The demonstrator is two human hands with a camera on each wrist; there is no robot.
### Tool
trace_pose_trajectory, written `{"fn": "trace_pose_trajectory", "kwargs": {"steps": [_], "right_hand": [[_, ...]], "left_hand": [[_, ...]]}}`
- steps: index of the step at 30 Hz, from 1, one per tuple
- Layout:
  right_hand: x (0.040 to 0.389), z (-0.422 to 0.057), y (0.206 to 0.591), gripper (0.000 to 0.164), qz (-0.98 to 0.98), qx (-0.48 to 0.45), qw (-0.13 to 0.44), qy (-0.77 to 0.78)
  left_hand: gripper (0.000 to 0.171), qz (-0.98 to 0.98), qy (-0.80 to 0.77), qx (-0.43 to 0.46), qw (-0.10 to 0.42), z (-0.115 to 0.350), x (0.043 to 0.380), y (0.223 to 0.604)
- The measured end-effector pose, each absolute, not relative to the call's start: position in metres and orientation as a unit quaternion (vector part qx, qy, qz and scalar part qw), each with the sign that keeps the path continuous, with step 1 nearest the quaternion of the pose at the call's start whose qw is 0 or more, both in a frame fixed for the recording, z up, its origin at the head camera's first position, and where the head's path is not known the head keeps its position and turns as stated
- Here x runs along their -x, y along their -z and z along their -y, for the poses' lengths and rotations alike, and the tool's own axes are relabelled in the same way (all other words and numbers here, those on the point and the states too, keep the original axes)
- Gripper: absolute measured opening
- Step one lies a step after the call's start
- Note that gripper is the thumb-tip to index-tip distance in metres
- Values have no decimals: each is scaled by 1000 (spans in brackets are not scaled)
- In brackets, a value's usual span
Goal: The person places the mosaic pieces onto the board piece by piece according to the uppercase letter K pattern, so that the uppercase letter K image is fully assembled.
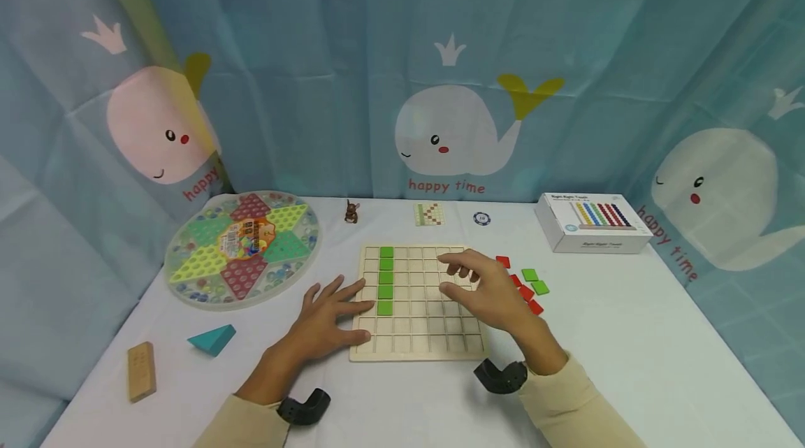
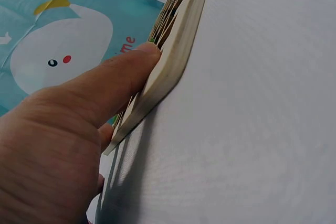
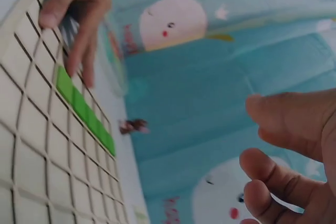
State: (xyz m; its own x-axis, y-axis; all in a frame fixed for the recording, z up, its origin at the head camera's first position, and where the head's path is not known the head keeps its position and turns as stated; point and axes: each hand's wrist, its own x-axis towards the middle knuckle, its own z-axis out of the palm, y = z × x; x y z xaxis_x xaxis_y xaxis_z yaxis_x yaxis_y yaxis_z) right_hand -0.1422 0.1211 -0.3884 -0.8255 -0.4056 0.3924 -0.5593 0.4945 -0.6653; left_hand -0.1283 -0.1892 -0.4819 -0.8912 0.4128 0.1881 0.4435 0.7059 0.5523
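Observation:
A wooden grid board (image 1: 415, 345) lies on the table, with several green square tiles (image 1: 386, 278) lined up in one column near its left side. My left hand (image 1: 323, 322) rests at the board's left edge, fingers spread and thumb on the lower left corner; in the left wrist view the thumb (image 2: 126, 74) presses on the rim. Above the board's right part hovers my right hand (image 1: 490, 291), fingers loosely bent, thumb apart from them. Nothing shows between those fingers (image 3: 262, 166) in the right wrist view. Loose red tiles (image 1: 526, 292) and green tiles (image 1: 539, 287) lie just right of the board.
A round Chinese checkers board (image 1: 242, 249) lies at the left, nearer me a teal wedge (image 1: 214, 340) and a wooden block (image 1: 141, 371). Along the back are a small brown figurine (image 1: 351, 212), a patterned card (image 1: 429, 214), a poker chip (image 1: 481, 219) and a white box (image 1: 594, 223).

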Motion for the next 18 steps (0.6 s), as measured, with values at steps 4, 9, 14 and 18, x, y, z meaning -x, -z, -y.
{"fn": "trace_pose_trajectory", "kwargs": {"steps": [4, 9, 14, 18], "right_hand": [[140, -147, 383, 41, 854, -300, 122, -408], [135, -182, 378, 47, 848, -306, 158, -404], [130, -210, 371, 49, 850, -280, 194, -401], [137, -236, 382, 45, 865, -220, 203, -403]], "left_hand": [[57, 926, 296, 232, 20, 190, 128, 482], [57, 928, 296, 226, 13, 189, 128, 482], [57, 927, 298, 228, 16, 189, 128, 481], [58, 928, 296, 224, 15, 189, 128, 480]]}}
